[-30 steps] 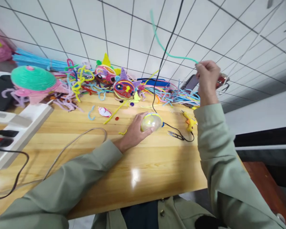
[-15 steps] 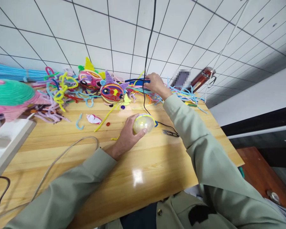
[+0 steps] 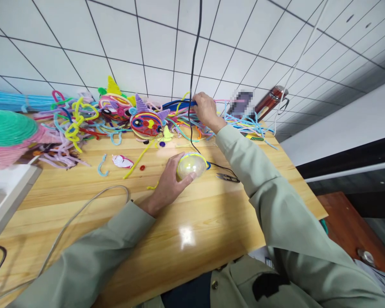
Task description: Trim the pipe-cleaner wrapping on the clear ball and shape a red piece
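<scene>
Ball (image 3: 191,167) snug in half-curled left hand (image 3: 167,184), right hand (image 3: 206,110) at blue pipe cleaners (image 3: 172,107), its grip unclear.

No text, label, brand, number or sign can be read. The dark slab (image 3: 236,108) by the wall (image 3: 115,38) is partly pixelated, so any lettering there is hidden. The flask (image 3: 268,103), snips (image 3: 229,178) and power strip (image 3: 17,188) show no legible print, and the striped patch (image 3: 269,262) below the table's (image 3: 211,214) edge is too small to make out.
</scene>
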The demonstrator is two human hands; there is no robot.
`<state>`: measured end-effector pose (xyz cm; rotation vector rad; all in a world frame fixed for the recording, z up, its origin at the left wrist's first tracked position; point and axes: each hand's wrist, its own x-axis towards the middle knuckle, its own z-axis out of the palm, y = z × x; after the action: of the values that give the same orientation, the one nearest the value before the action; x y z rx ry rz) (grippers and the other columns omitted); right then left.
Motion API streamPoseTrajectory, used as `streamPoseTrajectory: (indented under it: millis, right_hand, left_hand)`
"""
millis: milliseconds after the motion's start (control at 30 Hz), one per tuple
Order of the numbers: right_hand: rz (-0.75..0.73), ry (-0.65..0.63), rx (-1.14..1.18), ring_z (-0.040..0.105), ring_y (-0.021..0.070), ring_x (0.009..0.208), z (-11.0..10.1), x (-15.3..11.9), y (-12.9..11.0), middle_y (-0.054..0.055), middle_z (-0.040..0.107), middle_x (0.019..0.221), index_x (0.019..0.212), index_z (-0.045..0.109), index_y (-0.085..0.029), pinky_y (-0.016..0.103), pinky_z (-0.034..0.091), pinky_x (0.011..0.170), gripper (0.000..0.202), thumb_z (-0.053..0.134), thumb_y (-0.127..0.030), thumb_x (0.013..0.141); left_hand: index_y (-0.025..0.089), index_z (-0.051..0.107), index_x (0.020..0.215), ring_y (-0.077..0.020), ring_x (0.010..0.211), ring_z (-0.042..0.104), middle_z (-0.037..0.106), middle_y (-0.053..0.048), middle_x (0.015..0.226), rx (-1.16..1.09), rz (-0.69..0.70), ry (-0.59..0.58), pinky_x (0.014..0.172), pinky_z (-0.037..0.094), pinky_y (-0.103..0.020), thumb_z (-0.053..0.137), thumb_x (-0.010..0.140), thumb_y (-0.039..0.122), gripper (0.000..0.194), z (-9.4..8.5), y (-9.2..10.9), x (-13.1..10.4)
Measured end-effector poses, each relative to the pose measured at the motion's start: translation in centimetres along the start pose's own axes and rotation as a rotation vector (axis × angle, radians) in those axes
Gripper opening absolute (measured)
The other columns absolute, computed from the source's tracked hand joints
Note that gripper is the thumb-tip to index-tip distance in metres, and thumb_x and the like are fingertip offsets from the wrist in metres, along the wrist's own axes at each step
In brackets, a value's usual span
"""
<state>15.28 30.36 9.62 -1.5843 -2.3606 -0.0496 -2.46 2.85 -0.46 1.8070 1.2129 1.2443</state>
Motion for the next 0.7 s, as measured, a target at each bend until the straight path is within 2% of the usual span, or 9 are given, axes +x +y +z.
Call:
streamPoseTrajectory:
  millis: [67,167,267,333,400,500,600,700]
  right_hand:
    - [0.028,0.018,0.005,0.065,0.0428,0.142,-1.1,0.7,-0.8,0.017,0.075,0.145,0.136,0.07,-0.018,0.068,0.046,0.128,0.033,0.052,-0.01,0.109]
    - [0.043,0.071,-0.035,0.07,0.0313,0.127,-2.6,1.7,-1.9,0.012,0.079,0.133,0.133,0.067,-0.018,0.059,0.052,0.124,0.027,0.05,-0.008,0.114]
    - [-0.01,0.118,-0.054,0.065,0.0254,0.133,-2.8,1.7,-2.6,0.012,0.076,0.14,0.139,0.064,-0.014,0.054,0.046,0.131,0.028,0.043,-0.013,0.121]
    - [-0.079,0.108,-0.047,0.06,0.025,0.143,-1.8,0.8,-2.7,0.014,0.074,0.149,0.14,0.066,-0.012,0.051,0.04,0.136,0.028,0.044,-0.015,0.122]
    - [-0.163,0.041,-0.039,0.06,0.0259,0.146,-0.1,-0.9,-2.7,0.014,0.075,0.15,0.136,0.07,-0.012,0.046,0.042,0.135,0.025,0.052,-0.014,0.119]
    - [-0.263,-0.17,-0.068,0.062,0.0323,0.147,2.4,-3.9,-2.4,0.023,0.073,0.155,0.139,0.073,-0.006,0.048,0.046,0.129,0.033,0.049,-0.013,0.116]
    - [-0.251,-0.207,-0.051,0.064,0.0325,0.144,3.4,-5.6,-2.2,0.026,0.071,0.157,0.139,0.074,-0.005,0.045,0.047,0.126,0.036,0.051,-0.016,0.115]
    - [-0.155,-0.2,0.015,0.071,0.0285,0.129,3.3,-5.2,-2.1,0.02,0.079,0.14,0.13,0.077,-0.009,0.04,0.053,0.119,0.032,0.05,-0.018,0.114]
  left_hand:
    - [0.022,0.05,0.163,-0.0373,0.155,0.061,0.064,-0.018,0.163,0.005,0.0,0.0,0.134,0.05,-0.059,0.073,0.106,0.054,0.07,-0.1,0.0,0.0]
    - [0.022,0.048,0.164,-0.0371,0.157,0.06,0.062,-0.018,0.165,0.004,0.002,-0.03,0.136,0.048,-0.059,0.073,0.107,0.054,0.07,-0.2,0.0,0.0]
    - [0.022,0.047,0.165,-0.037,0.158,0.059,0.061,-0.019,0.167,0.004,0.005,-0.031,0.136,0.047,-0.06,0.072,0.107,0.055,0.071,-0.2,-0.1,0.0]
    - [0.022,0.047,0.165,-0.0368,0.158,0.059,0.06,-0.018,0.167,0.011,0.007,-0.017,0.136,0.047,-0.06,0.072,0.108,0.054,0.071,-0.1,-0.2,0.0]
    - [0.021,0.047,0.165,-0.0364,0.157,0.06,0.062,-0.018,0.166,0.017,0.017,-0.01,0.135,0.049,-0.059,0.072,0.108,0.053,0.07,-0.1,-0.2,-0.1]
    - [0.021,0.048,0.164,-0.0355,0.155,0.062,0.064,-0.018,0.163,0.024,0.035,-0.006,0.134,0.05,-0.058,0.072,0.108,0.051,0.068,-0.1,-0.2,-0.1]
    - [0.021,0.047,0.164,-0.035,0.156,0.062,0.064,-0.018,0.163,0.028,0.047,-0.011,0.134,0.05,-0.057,0.072,0.109,0.051,0.068,-0.1,-0.2,-0.1]
    - [0.021,0.047,0.165,-0.0353,0.155,0.062,0.064,-0.018,0.164,0.027,0.031,-0.01,0.134,0.051,-0.057,0.072,0.108,0.052,0.069,-0.2,-0.2,-0.1]
